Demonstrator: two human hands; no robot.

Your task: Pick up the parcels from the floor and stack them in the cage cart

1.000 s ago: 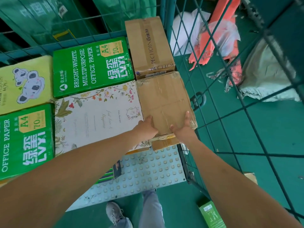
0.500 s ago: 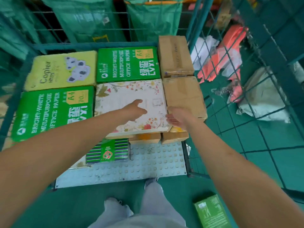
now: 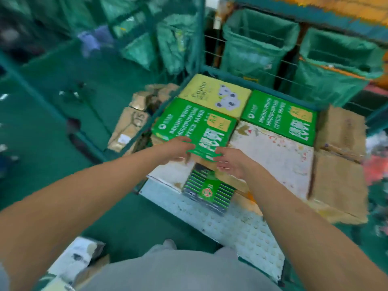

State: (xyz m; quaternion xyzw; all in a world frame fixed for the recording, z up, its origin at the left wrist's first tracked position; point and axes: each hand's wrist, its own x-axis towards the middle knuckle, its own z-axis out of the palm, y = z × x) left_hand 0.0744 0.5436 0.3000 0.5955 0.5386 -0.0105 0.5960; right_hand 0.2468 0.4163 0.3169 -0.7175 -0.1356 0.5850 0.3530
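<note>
Both my hands hang empty over the cart's front edge, left hand (image 3: 178, 149) and right hand (image 3: 231, 164) with fingers loosely spread. The brown parcels (image 3: 128, 131) on the floor lie left of my left fingers, long axis running away from me; left is nearer. The cage cart (image 3: 231, 225) holds paper boxes (image 3: 193, 124) and cartons (image 3: 338, 183), just beyond the fingers.
</note>
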